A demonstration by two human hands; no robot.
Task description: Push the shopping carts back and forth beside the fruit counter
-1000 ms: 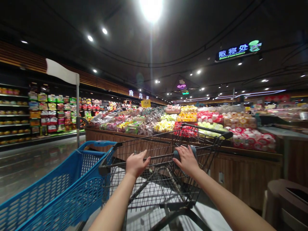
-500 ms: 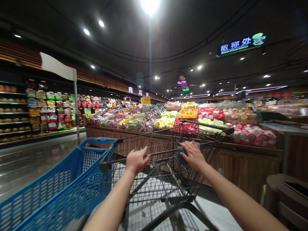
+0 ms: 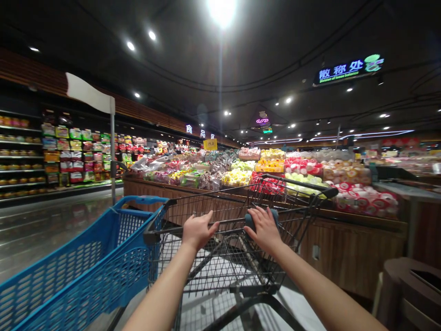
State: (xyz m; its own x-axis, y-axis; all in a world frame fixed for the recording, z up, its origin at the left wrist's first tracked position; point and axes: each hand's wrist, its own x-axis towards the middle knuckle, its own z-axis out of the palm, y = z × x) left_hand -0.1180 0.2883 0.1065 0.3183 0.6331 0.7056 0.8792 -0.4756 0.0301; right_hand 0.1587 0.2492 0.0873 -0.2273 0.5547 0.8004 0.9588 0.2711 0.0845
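Observation:
Both my hands rest on the handle bar of a black wire shopping cart [image 3: 227,257] in front of me. My left hand [image 3: 198,230] is closed over the bar left of its middle. My right hand [image 3: 263,227] grips the bar's blue-grey handle grip [image 3: 248,221], fingers wrapped over it. The cart's basket holds nothing that I can see. Its front edge is close to a wooden display counter.
A blue plastic cart [image 3: 79,271] stands touching my cart's left side. Ahead, a long wooden counter [image 3: 344,248] carries piles of packaged sweets. Shelves of goods [image 3: 69,156] line the left wall beyond a shiny aisle floor. A brown bin [image 3: 409,289] stands at the lower right.
My right hand has slid a little left along the handle. The view has shifted slightly; the carts stay in nearly the same place.

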